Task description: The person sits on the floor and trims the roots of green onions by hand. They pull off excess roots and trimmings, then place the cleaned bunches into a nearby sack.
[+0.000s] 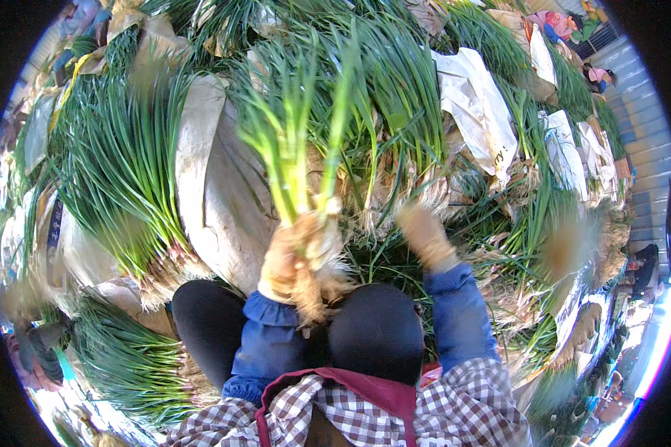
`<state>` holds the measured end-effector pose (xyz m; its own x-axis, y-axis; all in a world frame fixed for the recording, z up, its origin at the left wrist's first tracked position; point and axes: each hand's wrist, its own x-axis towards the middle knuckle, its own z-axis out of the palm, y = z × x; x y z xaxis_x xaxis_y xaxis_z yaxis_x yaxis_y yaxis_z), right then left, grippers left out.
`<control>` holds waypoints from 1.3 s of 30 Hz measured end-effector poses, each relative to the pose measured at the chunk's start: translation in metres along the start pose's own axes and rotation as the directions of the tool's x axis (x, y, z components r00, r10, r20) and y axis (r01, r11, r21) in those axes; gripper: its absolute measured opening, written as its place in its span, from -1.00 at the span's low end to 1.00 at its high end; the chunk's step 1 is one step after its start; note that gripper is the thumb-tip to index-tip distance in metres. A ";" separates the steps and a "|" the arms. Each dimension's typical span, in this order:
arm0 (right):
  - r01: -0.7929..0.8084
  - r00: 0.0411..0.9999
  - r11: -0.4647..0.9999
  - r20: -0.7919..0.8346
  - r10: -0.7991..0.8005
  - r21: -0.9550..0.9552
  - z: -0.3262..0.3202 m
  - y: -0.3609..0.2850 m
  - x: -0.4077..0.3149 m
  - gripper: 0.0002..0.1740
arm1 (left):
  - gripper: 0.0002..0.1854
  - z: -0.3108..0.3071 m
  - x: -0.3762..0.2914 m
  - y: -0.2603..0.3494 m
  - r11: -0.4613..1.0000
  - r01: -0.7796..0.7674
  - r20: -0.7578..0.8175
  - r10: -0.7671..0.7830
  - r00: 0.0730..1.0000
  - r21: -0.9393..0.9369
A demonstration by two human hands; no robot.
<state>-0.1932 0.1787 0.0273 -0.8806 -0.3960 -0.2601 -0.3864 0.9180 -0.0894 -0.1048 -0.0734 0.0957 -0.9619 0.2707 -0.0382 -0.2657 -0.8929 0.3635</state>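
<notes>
My left hand (278, 265) is closed around a small bunch of spring onions (297, 184), just above my knees. Its green leaves point away from me, and tangled pale roots hang below the fingers. To the right, blurred by motion, is my right hand (425, 233), over loose green leaves (380, 260). Whether it holds anything is unclear. Beyond both hands lies a large heap of spring onions (391, 95), roots facing me. A neat pile of spring onions (126, 167) lies left of a pale woven sack (201, 145).
Another spring onion pile (140, 363) sits by my left knee (209, 318). White sacking (475, 106) bearing writing covers part of the heap. More onions (528, 234) lie on the right. A person (556, 25) is at the upper right, near a corrugated wall (640, 106).
</notes>
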 end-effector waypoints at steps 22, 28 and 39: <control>0.120 0.938 0.772 -0.326 0.117 0.624 -0.022 -0.083 0.042 -0.46 | -0.71 -0.031 0.015 -0.047 0.916 0.397 -0.508 -0.318 0.801 0.052; 0.138 0.889 0.961 -0.457 -0.013 0.241 0.024 -0.067 0.047 -0.78 | -0.88 0.028 -0.011 0.001 0.980 0.181 -0.045 -0.178 0.983 0.088; -0.292 0.783 0.745 -0.297 0.547 0.600 -0.016 0.027 0.020 -0.60 | -0.76 0.013 -0.007 0.019 0.984 0.044 -0.155 -0.018 0.988 0.170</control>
<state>-0.2254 0.1955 0.0354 -0.9821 0.1853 0.0335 0.1339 0.8121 -0.5680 -0.1021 -0.0883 0.1146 -0.9554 0.2275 -0.1884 -0.2933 -0.8060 0.5142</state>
